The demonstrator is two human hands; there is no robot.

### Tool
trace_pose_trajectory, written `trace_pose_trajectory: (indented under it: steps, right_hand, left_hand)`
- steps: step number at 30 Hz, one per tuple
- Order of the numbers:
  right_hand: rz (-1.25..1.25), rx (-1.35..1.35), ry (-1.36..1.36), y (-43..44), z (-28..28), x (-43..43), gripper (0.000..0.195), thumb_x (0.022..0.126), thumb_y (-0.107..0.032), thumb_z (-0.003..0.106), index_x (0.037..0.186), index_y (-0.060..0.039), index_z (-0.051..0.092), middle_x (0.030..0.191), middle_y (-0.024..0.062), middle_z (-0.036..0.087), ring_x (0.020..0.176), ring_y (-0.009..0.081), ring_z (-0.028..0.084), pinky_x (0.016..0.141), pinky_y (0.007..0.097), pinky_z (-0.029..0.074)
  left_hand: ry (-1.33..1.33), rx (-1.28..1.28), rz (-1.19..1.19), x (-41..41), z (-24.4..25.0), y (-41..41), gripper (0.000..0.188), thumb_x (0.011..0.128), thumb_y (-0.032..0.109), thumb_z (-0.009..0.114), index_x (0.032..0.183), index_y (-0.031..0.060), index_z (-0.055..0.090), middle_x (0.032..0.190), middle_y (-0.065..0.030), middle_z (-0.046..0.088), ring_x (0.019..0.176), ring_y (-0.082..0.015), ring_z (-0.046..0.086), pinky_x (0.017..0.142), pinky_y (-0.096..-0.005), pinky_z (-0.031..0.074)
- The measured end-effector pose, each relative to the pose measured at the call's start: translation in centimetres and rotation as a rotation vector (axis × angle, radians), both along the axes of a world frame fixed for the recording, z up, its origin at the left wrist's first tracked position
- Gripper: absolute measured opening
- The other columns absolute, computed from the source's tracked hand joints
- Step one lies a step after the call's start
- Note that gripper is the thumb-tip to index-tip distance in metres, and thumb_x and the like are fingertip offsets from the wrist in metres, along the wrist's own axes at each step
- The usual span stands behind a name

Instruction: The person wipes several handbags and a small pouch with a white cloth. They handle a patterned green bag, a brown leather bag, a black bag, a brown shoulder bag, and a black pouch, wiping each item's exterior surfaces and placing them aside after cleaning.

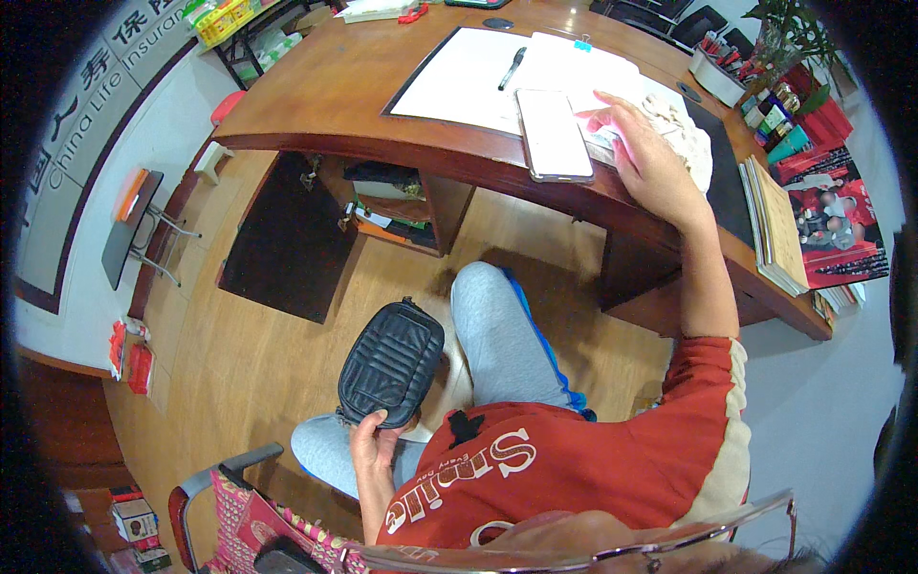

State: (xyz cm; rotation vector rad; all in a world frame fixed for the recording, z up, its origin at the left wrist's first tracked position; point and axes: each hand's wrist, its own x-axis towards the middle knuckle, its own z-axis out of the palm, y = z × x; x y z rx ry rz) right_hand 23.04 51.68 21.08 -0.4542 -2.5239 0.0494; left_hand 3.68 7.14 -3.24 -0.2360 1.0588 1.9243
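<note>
My left hand holds a black zip bag by its lower end, thumb on top, above my bent left leg. The bag has a ribbed, padded front and looks zipped up. Over the desk, my right hand has its fingers apart and slightly curled, with nothing visible in them. Just left of it, a smartphone with a pale, bright face lies at the desk's front edge. A crumpled cream cloth lies beneath and beyond that hand, partly hidden by it. Whether the fingers touch the cloth, I cannot tell.
On the wooden desk are white papers, a black pen and a blue binder clip. A pen holder and stacked booklets stand right. An open cabinet door juts out below. A chair armrest is lower left.
</note>
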Motion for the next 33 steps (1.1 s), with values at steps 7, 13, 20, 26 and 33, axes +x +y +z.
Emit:
trace_pose_trajectory:
  steps: [7,13,20,26,33]
  right_hand:
    - [0.066,-0.033,-0.011,0.08,-0.12,-0.65,0.023,0.084,0.007,0.044,0.104,-0.0027,0.052,0.14,0.0182,0.046,0.128,0.0343,0.045,0.107,0.04,0.035]
    - [0.169,-0.12,0.112,-0.06,0.24,-0.67,0.032,0.08,0.012,0.043,0.108,0.0003,0.053,0.108,0.0143,0.06,0.12,0.032,0.051,0.104,0.0397,0.038]
    - [0.149,-0.089,0.162,0.26,0.22,-0.53,0.022,0.08,0.012,0.043,0.094,-0.0006,0.054,0.106,0.0158,0.06,0.12,0.0321,0.051,0.102,0.0398,0.039]
    - [0.145,-0.099,0.146,0.38,0.01,-0.72,0.021,0.081,0.012,0.043,0.094,-0.0004,0.054,0.111,0.0169,0.06,0.122,0.0326,0.05,0.103,0.0401,0.039]
    - [-0.075,0.275,0.062,0.25,0.52,-0.12,0.017,0.085,-0.002,0.055,0.102,-0.0046,0.058,0.123,0.0118,0.058,0.126,0.0317,0.046,0.105,0.0464,0.037]
  left_hand:
    - [-0.024,0.015,0.004,0.17,0.13,-0.23,0.068,0.068,-0.001,0.063,0.133,-0.0005,0.043,0.13,-0.0194,0.053,0.118,-0.04,0.054,0.098,-0.063,0.043]
    - [-0.041,0.03,0.004,0.1,-0.24,-0.33,0.069,0.068,-0.001,0.064,0.134,-0.0001,0.043,0.129,-0.0193,0.054,0.117,-0.04,0.055,0.098,-0.0628,0.043]
    - [-0.039,0.025,0.009,0.02,-0.24,-0.13,0.068,0.068,-0.001,0.064,0.133,-0.0002,0.043,0.128,-0.0198,0.055,0.115,-0.0398,0.056,0.097,-0.0622,0.046]
    - [-0.033,0.009,0.003,0.2,0.17,-0.2,0.068,0.068,-0.001,0.064,0.133,0.0003,0.043,0.129,-0.0189,0.054,0.117,-0.039,0.055,0.097,-0.0621,0.045]
    - [-0.024,-0.005,0.007,0.38,0.03,-0.57,0.067,0.069,0.0,0.064,0.132,-0.0011,0.044,0.128,-0.0188,0.055,0.116,-0.0385,0.055,0.097,-0.0619,0.045]
